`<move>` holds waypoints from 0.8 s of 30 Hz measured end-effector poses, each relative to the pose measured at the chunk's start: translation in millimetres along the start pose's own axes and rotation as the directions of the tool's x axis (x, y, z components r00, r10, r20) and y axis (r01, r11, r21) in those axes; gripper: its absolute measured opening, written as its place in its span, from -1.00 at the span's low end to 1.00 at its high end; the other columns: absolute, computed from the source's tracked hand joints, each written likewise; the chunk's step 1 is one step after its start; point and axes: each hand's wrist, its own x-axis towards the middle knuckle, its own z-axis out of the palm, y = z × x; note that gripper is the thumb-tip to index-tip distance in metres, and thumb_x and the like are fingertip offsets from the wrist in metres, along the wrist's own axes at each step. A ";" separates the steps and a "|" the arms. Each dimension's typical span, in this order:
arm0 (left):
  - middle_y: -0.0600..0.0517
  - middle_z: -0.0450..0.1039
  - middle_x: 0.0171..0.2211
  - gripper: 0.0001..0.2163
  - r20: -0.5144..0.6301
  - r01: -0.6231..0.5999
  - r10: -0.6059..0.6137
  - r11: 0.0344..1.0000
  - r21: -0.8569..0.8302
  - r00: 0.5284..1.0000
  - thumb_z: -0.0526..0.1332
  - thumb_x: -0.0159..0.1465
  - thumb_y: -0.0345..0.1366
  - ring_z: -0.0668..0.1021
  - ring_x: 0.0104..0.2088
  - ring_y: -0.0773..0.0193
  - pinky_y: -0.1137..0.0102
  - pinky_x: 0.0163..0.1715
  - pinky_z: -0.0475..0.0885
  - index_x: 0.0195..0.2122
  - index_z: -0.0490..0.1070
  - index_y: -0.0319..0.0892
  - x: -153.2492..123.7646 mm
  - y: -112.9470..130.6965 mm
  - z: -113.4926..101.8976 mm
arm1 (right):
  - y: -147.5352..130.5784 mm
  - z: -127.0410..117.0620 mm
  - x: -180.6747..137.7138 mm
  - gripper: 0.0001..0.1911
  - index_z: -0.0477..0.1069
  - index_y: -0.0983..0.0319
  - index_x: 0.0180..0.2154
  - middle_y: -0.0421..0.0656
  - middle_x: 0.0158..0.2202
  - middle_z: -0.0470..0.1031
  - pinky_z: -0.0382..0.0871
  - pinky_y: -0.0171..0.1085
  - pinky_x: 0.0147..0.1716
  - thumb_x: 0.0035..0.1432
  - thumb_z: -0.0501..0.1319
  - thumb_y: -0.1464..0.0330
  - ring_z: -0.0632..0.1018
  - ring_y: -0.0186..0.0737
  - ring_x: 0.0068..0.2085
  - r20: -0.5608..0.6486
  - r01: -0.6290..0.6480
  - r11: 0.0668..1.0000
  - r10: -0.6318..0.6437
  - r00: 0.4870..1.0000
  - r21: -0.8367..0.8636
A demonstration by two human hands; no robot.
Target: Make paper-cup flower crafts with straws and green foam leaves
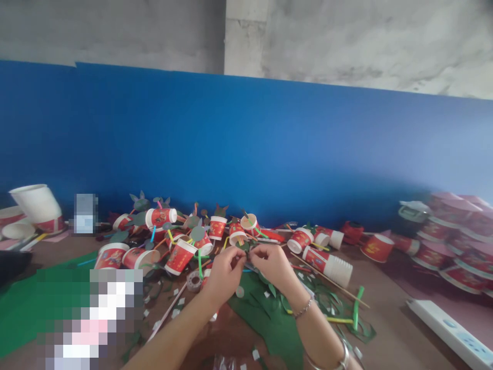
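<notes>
My left hand (226,272) and my right hand (274,266) meet in the middle over the table, thumbs and fingertips pinched close together. Whatever lies between the fingertips is too small and blurred to make out. Just behind the hands lies a red paper cup (238,232) on its side, among other cups with straws and cut-paper pieces. Beneath my hands spreads a sheet of dark green paper (265,313) with cut scraps on it. Left of my left hand sits a roll of tape (194,280).
A stack of white-rimmed cups (339,271) lies at the right, near a thin wooden stick (348,293) and a green straw (358,308). Farther right are piled red cups (435,252) and a white power strip (450,329). A blue wall panel (239,139) stands behind the table.
</notes>
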 end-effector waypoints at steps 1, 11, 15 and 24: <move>0.05 0.40 -0.46 -0.88 0.004 -0.005 0.005 1.000 0.006 1.000 0.08 0.18 -0.35 0.41 -0.45 0.29 0.45 -0.43 0.28 -0.40 0.40 -0.17 -0.4 0.8 -0.1 | 1.0 0.2 0.6 -0.83 0.48 0.30 -0.58 -0.21 -0.60 0.44 0.23 -0.39 -0.51 -0.11 0.15 0.39 0.40 -0.30 -0.50 -0.001 -0.010 1.000 0.010 1.000 0.019; 0.04 0.43 -0.44 -0.87 -0.010 0.049 -0.050 0.998 -0.043 0.999 0.10 0.20 -0.29 0.42 -0.46 0.29 0.46 -0.45 0.29 -0.35 0.40 -0.19 3.3 -6.0 -0.5 | 6.4 2.4 2.4 -0.84 0.45 0.32 -0.56 -0.23 -0.61 0.38 0.12 -0.40 -0.57 -0.14 0.14 0.37 0.30 -0.37 -0.55 -0.003 -0.154 0.954 0.160 0.987 0.256; 0.02 0.44 -0.42 -0.88 -0.019 -0.022 0.023 0.998 0.056 1.000 0.08 0.22 -0.34 0.45 -0.41 0.26 0.44 -0.39 0.29 -0.37 0.39 -0.17 1.7 -4.1 -2.1 | 2.5 1.0 1.0 -0.80 0.44 0.32 -0.58 -0.25 -0.64 0.30 0.06 -0.40 -0.59 -0.08 0.13 0.34 0.24 -0.40 -0.56 0.019 -0.144 0.962 0.144 0.989 0.232; -0.01 0.43 -0.34 -0.85 0.053 -0.205 0.199 0.960 0.191 0.979 0.02 0.25 -0.42 0.46 -0.31 0.24 0.42 -0.29 0.31 -0.35 0.36 -0.15 -2.1 -1.6 -3.1 | 3.2 0.4 1.4 -0.84 0.43 0.31 -0.57 -0.26 -0.63 0.33 0.12 -0.40 -0.55 -0.14 0.17 0.34 0.29 -0.37 -0.53 0.048 -0.165 0.960 0.158 0.986 0.227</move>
